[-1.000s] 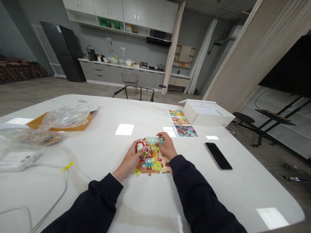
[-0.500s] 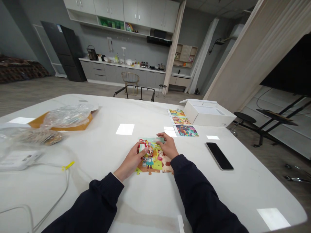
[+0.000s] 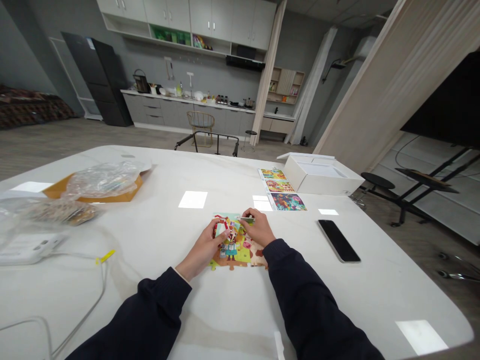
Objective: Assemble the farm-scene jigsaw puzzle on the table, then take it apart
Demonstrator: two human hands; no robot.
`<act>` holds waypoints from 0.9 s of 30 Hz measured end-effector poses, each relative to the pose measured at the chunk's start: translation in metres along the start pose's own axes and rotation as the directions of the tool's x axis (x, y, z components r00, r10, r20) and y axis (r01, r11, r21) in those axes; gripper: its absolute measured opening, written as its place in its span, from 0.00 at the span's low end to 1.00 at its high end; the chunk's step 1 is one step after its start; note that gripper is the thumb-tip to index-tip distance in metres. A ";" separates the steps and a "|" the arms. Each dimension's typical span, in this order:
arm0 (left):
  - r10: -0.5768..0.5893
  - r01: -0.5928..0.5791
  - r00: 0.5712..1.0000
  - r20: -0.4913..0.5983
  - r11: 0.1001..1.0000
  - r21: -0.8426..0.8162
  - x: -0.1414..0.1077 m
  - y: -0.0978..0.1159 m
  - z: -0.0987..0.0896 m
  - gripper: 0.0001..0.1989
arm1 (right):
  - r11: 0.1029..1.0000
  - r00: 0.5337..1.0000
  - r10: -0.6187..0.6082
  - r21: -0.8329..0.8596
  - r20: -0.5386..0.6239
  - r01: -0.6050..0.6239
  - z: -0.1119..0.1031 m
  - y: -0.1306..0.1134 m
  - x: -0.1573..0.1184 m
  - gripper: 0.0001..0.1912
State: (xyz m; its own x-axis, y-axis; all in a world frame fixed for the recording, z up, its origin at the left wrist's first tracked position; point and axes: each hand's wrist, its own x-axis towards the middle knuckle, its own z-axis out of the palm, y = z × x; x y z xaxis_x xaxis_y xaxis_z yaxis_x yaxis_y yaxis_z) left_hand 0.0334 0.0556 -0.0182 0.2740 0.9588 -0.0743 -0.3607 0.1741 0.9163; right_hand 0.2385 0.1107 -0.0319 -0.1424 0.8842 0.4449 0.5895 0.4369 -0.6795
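Note:
A partly joined jigsaw puzzle (image 3: 242,256) with a colourful farm picture, a cow and a figure among it, lies flat on the white table between my hands. My left hand (image 3: 200,250) is closed on puzzle pieces (image 3: 220,229) with red and white on them, held over the puzzle's left side; how many is hard to tell. Pinched in the fingertips of my right hand (image 3: 261,230) is a puzzle piece (image 3: 248,219), tilted nearly edge-on above the puzzle's upper edge. My right hand covers the puzzle's upper right part.
Three picture sheets (image 3: 279,186) lie beside an open white box (image 3: 322,175) at the back right. A phone (image 3: 338,241) rests on the right. To the left are an orange tray (image 3: 127,195) under clear plastic, bagged pieces (image 3: 67,211) and a white charger (image 3: 30,248) with a cable.
My right hand has lifted a puzzle piece from the puzzle's upper edge and tilted it up between its fingertips. My left hand has barely moved.

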 end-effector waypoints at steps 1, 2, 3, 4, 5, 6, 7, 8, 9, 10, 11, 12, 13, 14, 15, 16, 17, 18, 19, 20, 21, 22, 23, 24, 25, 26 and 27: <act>0.001 -0.001 1.000 0.001 1.000 0.002 0.000 0.000 0.000 0.27 | 1.000 1.000 -0.002 -0.008 0.010 0.002 0.000 0.000 0.000 0.04; 0.003 -0.003 1.000 0.003 1.000 0.003 0.000 -0.001 0.000 0.27 | 1.000 1.000 -0.006 -0.012 0.021 0.006 -0.001 -0.001 0.000 0.04; 0.005 -0.005 1.000 0.004 1.000 0.003 0.000 -0.002 -0.001 0.27 | 1.000 1.000 -0.009 -0.015 0.029 0.010 -0.002 -0.002 -0.001 0.04; 0.009 -0.009 1.000 0.005 1.000 0.005 0.001 -0.003 -0.002 0.27 | 1.000 0.999 -0.012 -0.021 0.031 0.013 -0.003 -0.003 -0.001 0.03; 0.014 -0.014 1.000 0.006 1.000 0.007 0.001 -0.004 -0.002 0.27 | 0.999 0.999 -0.016 -0.030 0.028 0.017 -0.004 -0.004 -0.001 0.03; 0.020 -0.020 1.000 0.006 1.000 0.010 0.001 -0.005 -0.003 0.27 | 0.999 0.999 -0.021 -0.039 0.027 0.022 -0.004 -0.005 -0.002 0.03; 0.025 -0.025 1.000 0.007 1.000 0.013 0.002 -0.005 -0.004 0.27 | 0.999 0.999 -0.025 -0.045 0.027 0.026 -0.004 -0.005 -0.002 0.04; 0.029 -0.030 1.000 0.008 0.999 0.017 0.002 -0.006 -0.005 0.27 | 0.999 0.999 -0.026 -0.044 0.027 0.027 -0.004 -0.006 -0.002 0.04; 0.032 -0.032 0.999 0.008 0.999 0.019 0.002 -0.006 -0.005 0.27 | 0.999 1.000 -0.022 -0.031 0.019 0.022 -0.004 -0.006 -0.002 0.05; 0.033 -0.033 0.999 0.009 0.999 0.019 0.002 -0.006 -0.005 0.27 | 1.000 1.000 -0.011 -0.007 -0.001 0.011 -0.004 -0.006 -0.002 0.06; 0.033 -0.033 0.999 0.010 0.999 0.015 0.002 -0.005 -0.005 0.27 | 1.000 0.999 0.008 0.027 -0.037 -0.007 -0.005 -0.007 -0.001 0.06; 0.034 -0.034 0.999 0.012 0.999 0.004 0.001 -0.004 -0.004 0.27 | 0.997 0.996 0.036 0.068 -0.082 -0.030 -0.006 -0.007 0.000 0.08; 0.035 -0.035 0.999 0.016 0.999 -0.014 0.000 -0.002 -0.002 0.27 | 0.992 0.990 0.068 0.112 -0.125 -0.054 -0.007 -0.008 0.002 0.09; 0.037 -0.036 0.999 0.023 0.999 -0.036 -0.001 0.000 -0.001 0.27 | 0.985 0.983 0.099 0.155 -0.155 -0.075 -0.009 -0.010 0.004 0.10; 0.038 -0.036 0.999 0.032 0.998 -0.059 -0.002 0.002 0.001 0.28 | 0.977 0.979 0.124 0.195 -0.161 -0.091 -0.011 -0.013 0.006 0.11; 0.040 -0.037 0.998 0.042 0.996 -0.079 -0.003 0.005 0.003 0.28 | 0.968 0.982 0.134 0.230 -0.134 -0.101 -0.012 -0.017 0.009 0.11; 0.042 -0.037 0.998 0.052 0.995 -0.091 -0.004 0.006 0.004 0.28 | 0.960 0.988 0.129 0.262 -0.080 -0.104 -0.014 -0.022 0.011 0.11; 0.048 -0.042 0.997 0.058 0.995 -0.095 -0.005 0.008 0.005 0.28 | 0.951 0.994 0.110 0.290 -0.008 -0.103 -0.014 -0.028 0.012 0.12; 0.057 -0.052 0.997 0.058 0.994 -0.091 -0.005 0.008 0.005 0.28 | 0.944 0.994 0.083 0.316 0.065 -0.100 -0.014 -0.034 0.013 0.12; 0.072 -0.067 0.996 0.049 0.995 -0.080 -0.005 0.008 0.005 0.27 | 0.936 0.990 0.054 0.338 0.132 -0.096 -0.013 -0.040 0.013 0.13; 0.088 -0.086 0.996 0.034 0.994 -0.067 -0.004 0.008 0.004 0.27 | 0.930 0.983 0.029 0.354 0.183 -0.094 -0.012 -0.045 0.013 0.13; 0.104 -0.103 0.995 0.013 0.993 -0.057 -0.003 0.007 0.003 0.27 | 0.927 0.977 0.013 0.364 0.213 -0.092 -0.011 -0.050 0.012 0.15; 0.115 -0.115 0.993 -0.008 0.992 -0.051 -0.002 0.006 0.002 0.27 | 0.927 0.975 0.008 0.364 0.223 -0.091 -0.011 -0.053 0.011 0.15; 0.119 -0.120 0.993 -0.025 0.991 -0.053 -0.001 0.005 0.001 0.27 | 0.930 0.976 0.012 0.355 0.219 -0.091 -0.012 -0.054 0.009 0.16; 0.115 -0.118 0.993 -0.039 0.991 -0.062 0.001 0.004 0.000 0.28 | 0.938 0.978 0.021 0.334 0.206 -0.091 -0.014 -0.053 0.008 0.17; 0.107 -0.111 0.993 -0.052 0.991 -0.075 0.002 0.003 0.000 0.29 | 0.952 0.981 0.031 0.293 0.189 -0.086 -0.016 -0.050 0.007 0.18; 0.096 -0.101 0.993 -0.063 0.991 -0.088 0.003 0.002 -0.001 0.30 | 0.970 0.985 0.035 0.230 0.170 -0.074 -0.020 -0.046 0.005 0.18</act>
State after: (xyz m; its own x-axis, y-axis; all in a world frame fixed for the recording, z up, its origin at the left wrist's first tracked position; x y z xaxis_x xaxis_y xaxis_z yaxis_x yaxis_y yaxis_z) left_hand 0.0322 0.0588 -0.0166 0.1810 0.9834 -0.0108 -0.4637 0.0950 0.8809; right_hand 0.2263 0.0917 0.0130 -0.2549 0.9142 0.3150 0.3994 0.3962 -0.8267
